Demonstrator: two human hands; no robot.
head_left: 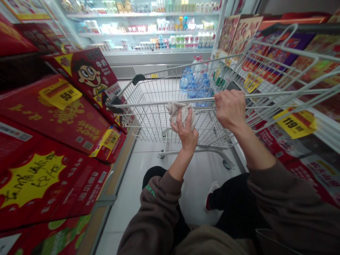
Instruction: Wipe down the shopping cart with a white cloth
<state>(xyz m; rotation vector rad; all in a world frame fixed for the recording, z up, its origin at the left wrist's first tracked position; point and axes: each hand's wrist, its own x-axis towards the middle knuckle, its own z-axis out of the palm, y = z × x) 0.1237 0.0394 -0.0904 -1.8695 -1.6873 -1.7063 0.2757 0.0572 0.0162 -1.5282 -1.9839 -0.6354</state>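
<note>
A wire shopping cart (156, 120) stands sideways across the aisle in front of me. My left hand (187, 132) is closed on a crumpled whitish cloth (175, 109), which it holds against the wire side just below the top rail. To its right, my right hand (230, 108) wraps round the cart's top rail, knuckles up. Its fingertips are hidden behind the rail.
Red gift boxes (87, 132) with yellow price tags are stacked at the left. Shelves of boxed goods (292, 53) line the right side. Large water bottles (198, 83) stand on the floor beyond the cart. A lit refrigerated display (148, 28) spans the back.
</note>
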